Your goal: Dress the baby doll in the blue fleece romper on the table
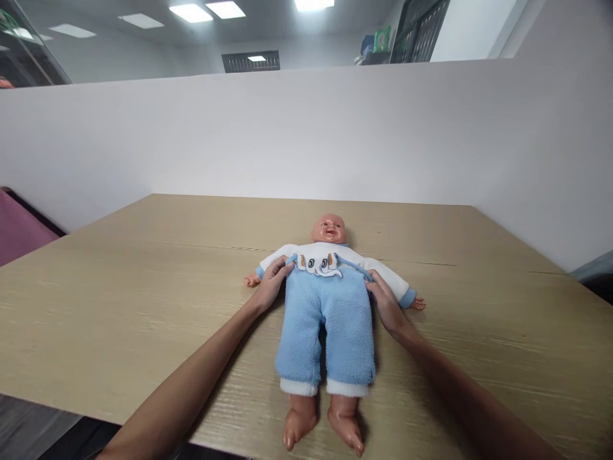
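A baby doll (329, 228) lies on its back, head away from me and bare feet toward me. It wears a white long-sleeved top (390, 276) with blue cuffs and fluffy blue overalls (306, 319) with an animal face on the bib. Closed at the left side of the waist, my left hand (275, 278) grips the blue strap (291, 258) there. Over on the right, my right hand (383, 297) pinches the other blue strap (357, 266), which stretches from the bib's corner to my fingers. Both hands rest close against the overalls.
The doll lies on a wood-grain table (143, 287) with its near edge below my left forearm. A white partition (306, 134) rises behind the table. A pink chair back (22, 223) stands at the left, and a dark grey object (596, 271) is at the right edge.
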Demonstrator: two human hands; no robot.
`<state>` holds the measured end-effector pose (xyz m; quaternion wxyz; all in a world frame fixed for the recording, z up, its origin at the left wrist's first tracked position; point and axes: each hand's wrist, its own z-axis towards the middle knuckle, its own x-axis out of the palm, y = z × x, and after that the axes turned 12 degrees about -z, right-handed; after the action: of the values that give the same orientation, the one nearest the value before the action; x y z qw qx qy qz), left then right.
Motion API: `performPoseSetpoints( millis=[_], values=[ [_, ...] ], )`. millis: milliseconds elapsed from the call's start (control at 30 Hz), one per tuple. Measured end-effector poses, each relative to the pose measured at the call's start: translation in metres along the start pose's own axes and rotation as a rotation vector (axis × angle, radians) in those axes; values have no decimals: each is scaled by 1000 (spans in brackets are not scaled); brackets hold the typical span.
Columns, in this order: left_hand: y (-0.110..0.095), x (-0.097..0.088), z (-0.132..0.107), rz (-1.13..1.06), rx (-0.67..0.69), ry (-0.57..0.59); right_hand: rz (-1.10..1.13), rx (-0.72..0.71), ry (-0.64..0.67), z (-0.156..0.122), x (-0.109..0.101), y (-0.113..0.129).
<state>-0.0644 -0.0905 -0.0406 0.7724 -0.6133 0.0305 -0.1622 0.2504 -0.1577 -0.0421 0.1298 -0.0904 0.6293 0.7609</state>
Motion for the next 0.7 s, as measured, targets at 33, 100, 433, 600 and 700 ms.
performPoseSetpoints(
  millis=[33, 100, 433, 600, 700],
  values=[
    [-2, 3, 0, 29, 45, -3, -25, -12, -16, -2, -1, 3],
    [-5, 9, -1, 80, 131, -30, -57, -27, -49, -2, -2, 8],
    [-5, 18, -7, 215, 288, -158, -327, -199, -310, 59, 19, 49],
    [-2, 17, -9, 282, 430, -157, -672, -490, 222, 131, 71, 95],
    [-1, 16, -10, 297, 476, -152, -766, -597, 555, 170, 113, 102]
  ],
)
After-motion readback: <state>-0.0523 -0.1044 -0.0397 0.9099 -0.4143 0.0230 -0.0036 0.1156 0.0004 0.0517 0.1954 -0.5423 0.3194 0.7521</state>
